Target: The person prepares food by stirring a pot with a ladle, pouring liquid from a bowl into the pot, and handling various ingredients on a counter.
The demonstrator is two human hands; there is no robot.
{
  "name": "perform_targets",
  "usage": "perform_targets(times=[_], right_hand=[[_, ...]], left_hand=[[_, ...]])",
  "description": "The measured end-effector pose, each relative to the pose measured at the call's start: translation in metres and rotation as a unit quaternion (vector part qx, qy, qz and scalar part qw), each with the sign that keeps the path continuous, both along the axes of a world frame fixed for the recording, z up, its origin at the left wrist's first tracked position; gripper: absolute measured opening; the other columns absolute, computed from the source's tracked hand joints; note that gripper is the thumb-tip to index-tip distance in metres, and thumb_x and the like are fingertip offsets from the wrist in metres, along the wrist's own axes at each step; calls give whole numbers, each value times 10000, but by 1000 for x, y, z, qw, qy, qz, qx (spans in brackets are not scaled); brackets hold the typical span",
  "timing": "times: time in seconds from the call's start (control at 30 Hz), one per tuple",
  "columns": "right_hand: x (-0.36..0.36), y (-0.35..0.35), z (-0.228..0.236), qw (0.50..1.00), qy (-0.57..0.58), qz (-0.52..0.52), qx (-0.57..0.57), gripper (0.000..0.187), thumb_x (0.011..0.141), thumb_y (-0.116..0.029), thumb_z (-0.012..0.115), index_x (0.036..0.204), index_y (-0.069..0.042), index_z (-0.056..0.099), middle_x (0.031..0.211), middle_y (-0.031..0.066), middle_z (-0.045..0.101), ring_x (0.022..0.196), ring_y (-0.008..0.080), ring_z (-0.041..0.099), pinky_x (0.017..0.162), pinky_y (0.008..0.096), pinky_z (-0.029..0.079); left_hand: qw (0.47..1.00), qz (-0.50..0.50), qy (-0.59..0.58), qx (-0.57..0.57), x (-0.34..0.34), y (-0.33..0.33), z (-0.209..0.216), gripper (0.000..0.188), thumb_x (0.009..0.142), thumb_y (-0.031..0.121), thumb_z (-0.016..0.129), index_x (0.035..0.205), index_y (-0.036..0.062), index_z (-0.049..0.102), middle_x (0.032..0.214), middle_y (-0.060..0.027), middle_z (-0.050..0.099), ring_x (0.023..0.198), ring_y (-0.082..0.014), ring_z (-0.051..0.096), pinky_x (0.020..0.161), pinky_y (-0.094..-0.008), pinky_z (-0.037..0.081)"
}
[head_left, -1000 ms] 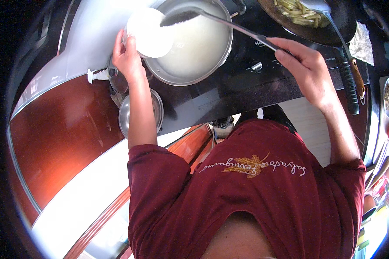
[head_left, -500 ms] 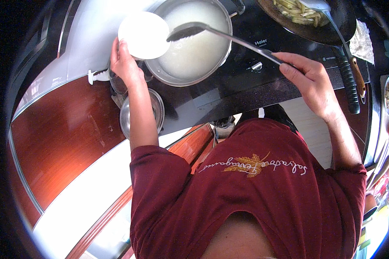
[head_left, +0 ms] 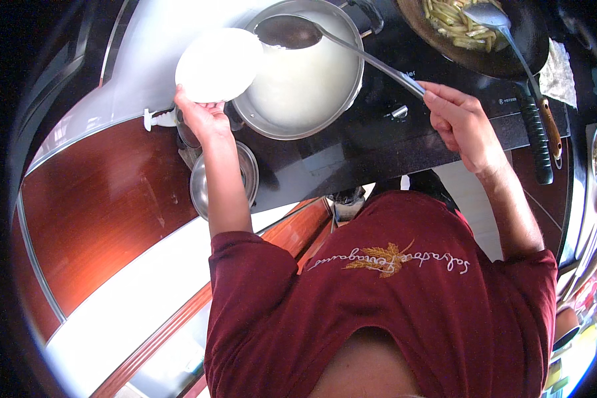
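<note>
My left hand (head_left: 205,119) is closed on the near edge of a white bowl (head_left: 219,64), so bright that its inside cannot be read. The bowl is over the left edge of a wide steel pot (head_left: 272,134) of cloudy whitish liquid (head_left: 302,89). In my right hand (head_left: 461,119) is the end of a long metal handle, fingers wrapped round it. It belongs to a ladle (head_left: 288,32), whose dark round head is over the pot's far left part, close beside the bowl. Whether the ladle holds anything I cannot tell.
The pot stands on a black glass cooktop (head_left: 371,132). At the far right a wok (head_left: 444,50) holds pale cooked strips and a spatula (head_left: 491,16); its black handle (head_left: 539,146) juts toward me. A steel basin (head_left: 202,192) is beneath my left forearm. A crumpled cloth (head_left: 557,76) lies beside the wok.
The ladle's head has risen and turned, showing as a full dark oval beside the bowl. My left hand has shifted under the bowl, which is tilted differently. The whole view has shifted slightly.
</note>
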State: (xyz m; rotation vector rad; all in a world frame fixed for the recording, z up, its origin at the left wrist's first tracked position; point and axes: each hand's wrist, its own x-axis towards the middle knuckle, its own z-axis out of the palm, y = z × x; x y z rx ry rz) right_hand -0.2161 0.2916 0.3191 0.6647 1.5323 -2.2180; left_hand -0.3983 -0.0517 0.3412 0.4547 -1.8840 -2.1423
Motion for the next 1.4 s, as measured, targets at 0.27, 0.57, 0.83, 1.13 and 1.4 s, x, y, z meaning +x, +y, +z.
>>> perform_targets(times=[0.27,0.57,0.83,1.13,1.4], right_hand=[[22,-1,7,998,-36,29,-53,353,931,-226,526,1232,-42,549,615,-74,393,474,4,297,397,172,204],[27,14,7,935,228,62,265,273,907,-139,565,1133,7,614,831,12,625,669,50,515,565,222,430],[14,6,39,640,375,220,634,232,828,-163,635,1058,-137,640,689,63,552,562,236,602,504,341,490],[22,-55,-21,618,339,263,659,402,870,-209,584,1264,-207,508,740,78,526,522,271,587,452,389,482],[-21,-110,-40,625,336,206,674,374,900,-184,539,1270,-200,489,841,99,532,615,312,607,520,424,505]], left_hand=[[999,32,-29,32,5,0,-9,626,829,503,485,1305,99,438,1323,-145,450,1206,-328,448,982,-520,385],[999,31,-18,33,33,-12,13,661,828,509,472,1324,79,401,1355,-135,411,1213,-348,440,957,-527,389],[974,77,-40,208,106,-33,14,582,871,515,383,1246,81,481,1225,-119,544,1068,-318,535,792,-446,475],[922,-59,27,382,187,-79,-36,603,908,513,378,1279,44,457,1080,-227,596,868,-411,627,646,-376,579],[896,72,-86,430,244,-107,-46,621,850,532,400,1288,96,461,1201,-124,561,1006,-318,608,615,-444,598]])
